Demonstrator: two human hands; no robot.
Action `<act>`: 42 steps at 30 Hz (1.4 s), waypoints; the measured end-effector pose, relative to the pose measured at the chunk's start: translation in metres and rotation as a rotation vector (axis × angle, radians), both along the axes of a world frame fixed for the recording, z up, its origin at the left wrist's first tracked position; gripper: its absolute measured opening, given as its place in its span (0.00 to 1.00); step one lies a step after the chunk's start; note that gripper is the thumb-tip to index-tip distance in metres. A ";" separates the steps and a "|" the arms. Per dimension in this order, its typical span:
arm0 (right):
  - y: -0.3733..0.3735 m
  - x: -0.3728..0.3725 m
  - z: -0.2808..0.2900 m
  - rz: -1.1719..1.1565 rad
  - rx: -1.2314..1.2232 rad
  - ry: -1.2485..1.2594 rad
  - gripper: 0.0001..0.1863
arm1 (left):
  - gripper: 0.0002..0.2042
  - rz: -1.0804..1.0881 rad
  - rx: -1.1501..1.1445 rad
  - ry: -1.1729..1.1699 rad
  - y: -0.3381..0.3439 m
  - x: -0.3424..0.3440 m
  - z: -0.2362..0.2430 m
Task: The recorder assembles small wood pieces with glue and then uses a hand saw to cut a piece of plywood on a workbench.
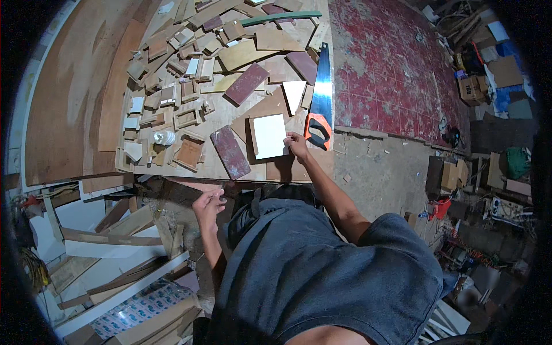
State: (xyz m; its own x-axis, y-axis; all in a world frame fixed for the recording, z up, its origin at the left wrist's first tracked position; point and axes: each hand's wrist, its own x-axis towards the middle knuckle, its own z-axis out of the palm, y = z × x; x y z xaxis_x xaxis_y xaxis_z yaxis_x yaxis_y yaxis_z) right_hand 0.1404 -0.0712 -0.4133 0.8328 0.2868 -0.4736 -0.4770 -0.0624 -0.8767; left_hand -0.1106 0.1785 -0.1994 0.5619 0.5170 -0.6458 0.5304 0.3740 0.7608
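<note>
White square panel [269, 135] lying flat near bench front edge, just left of handsaw [319, 103]. Right hand [296, 145] pinching panel's lower right corner, fingers closed on edge. Left hand [209, 202] below panel, off bench, loosely curled; grip contents too small to tell. Best kept flat, pressed at corner, clear of saw teeth. Panel smooth, matte, sharp-cornered. Dark red plank [230, 152] touching panel's left; rough wood offcuts [190, 80] beyond.

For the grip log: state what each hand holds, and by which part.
The right hand grips the white square panel at its lower right corner, on the workbench. The left hand pinches something small and dark; what it is cannot be told.
</note>
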 end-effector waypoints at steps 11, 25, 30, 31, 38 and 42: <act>0.010 0.028 -0.032 0.057 -0.223 -0.209 0.17 | 0.05 0.090 -0.054 -0.007 -0.041 -0.023 0.004; -0.021 -0.004 0.012 0.350 -0.613 -0.448 0.26 | 0.05 -0.070 -0.078 0.007 -0.034 -0.024 -0.012; -0.058 -0.035 0.017 0.337 -0.627 -0.478 0.19 | 0.05 -0.190 -0.094 0.027 -0.029 -0.012 -0.025; -0.065 -0.044 0.023 0.384 -0.694 -0.524 0.18 | 0.05 -0.228 -0.092 0.034 -0.027 -0.009 -0.029; -0.107 -0.096 0.045 0.560 -1.033 -0.660 0.33 | 0.05 -0.425 0.016 0.052 -0.013 0.013 -0.049; -0.107 -0.110 0.056 0.260 -1.176 -0.580 0.39 | 0.05 -0.430 0.034 0.048 -0.011 0.021 -0.056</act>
